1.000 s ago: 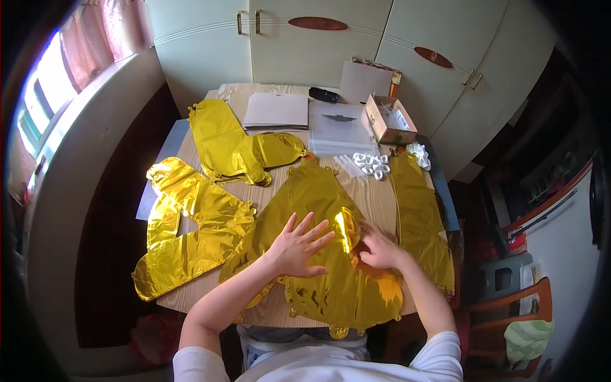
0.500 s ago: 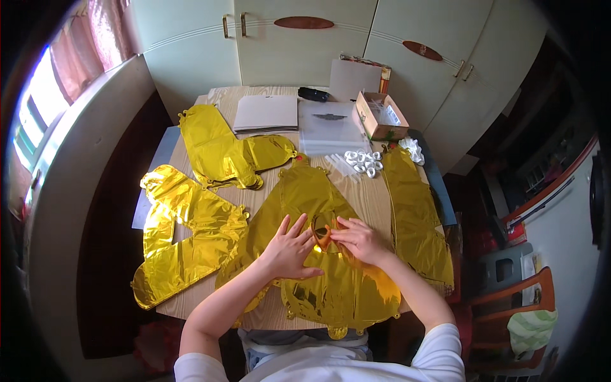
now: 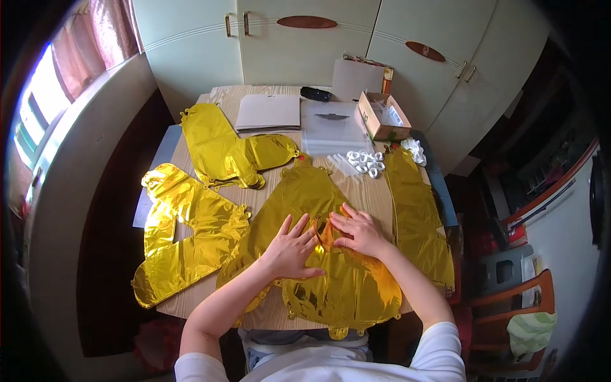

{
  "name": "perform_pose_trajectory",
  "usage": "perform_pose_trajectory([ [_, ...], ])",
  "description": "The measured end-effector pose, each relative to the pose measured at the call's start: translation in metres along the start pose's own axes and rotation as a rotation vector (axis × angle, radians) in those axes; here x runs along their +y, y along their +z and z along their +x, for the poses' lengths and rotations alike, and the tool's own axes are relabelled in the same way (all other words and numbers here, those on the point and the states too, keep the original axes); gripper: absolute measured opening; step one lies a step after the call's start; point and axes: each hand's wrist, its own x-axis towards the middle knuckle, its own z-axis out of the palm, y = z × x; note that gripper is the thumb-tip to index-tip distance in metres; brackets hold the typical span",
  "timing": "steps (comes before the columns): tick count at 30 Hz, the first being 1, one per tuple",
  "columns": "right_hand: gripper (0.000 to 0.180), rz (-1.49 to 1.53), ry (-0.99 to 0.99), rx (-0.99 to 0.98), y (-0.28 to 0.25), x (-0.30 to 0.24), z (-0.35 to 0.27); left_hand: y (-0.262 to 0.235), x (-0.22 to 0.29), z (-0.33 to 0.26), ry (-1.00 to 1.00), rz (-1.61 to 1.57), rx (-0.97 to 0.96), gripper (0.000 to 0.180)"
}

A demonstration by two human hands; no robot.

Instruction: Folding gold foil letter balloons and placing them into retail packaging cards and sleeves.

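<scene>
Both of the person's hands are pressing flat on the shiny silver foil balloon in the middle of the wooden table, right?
Not quite: the foil balloon is gold, not silver. The head view shows the left hand and the right hand both pressing flat on the gold foil balloon in the middle of the wooden table.

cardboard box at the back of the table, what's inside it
The open cardboard box holds something clear and crinkly, like plastic wrap or bags. Anything beneath that is covered and cannot be made out.

Home room, pale cupboards, wooden table, curtained window
</scene>
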Motion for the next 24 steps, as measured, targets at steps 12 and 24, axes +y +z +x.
perform_pose_trajectory([
  [12, 0.105, -0.110, 0.048, -0.239, -0.016, -0.004, 0.003, -0.048, 0.012, 0.009, -0.126, -0.143, 0.154, 0.070],
  [24, 0.113, -0.218, 0.077, -0.317, -0.022, -0.009, 0.008, 0.006, 0.014, 0.035, 0.149, -0.268, 0.000, 0.069],
])
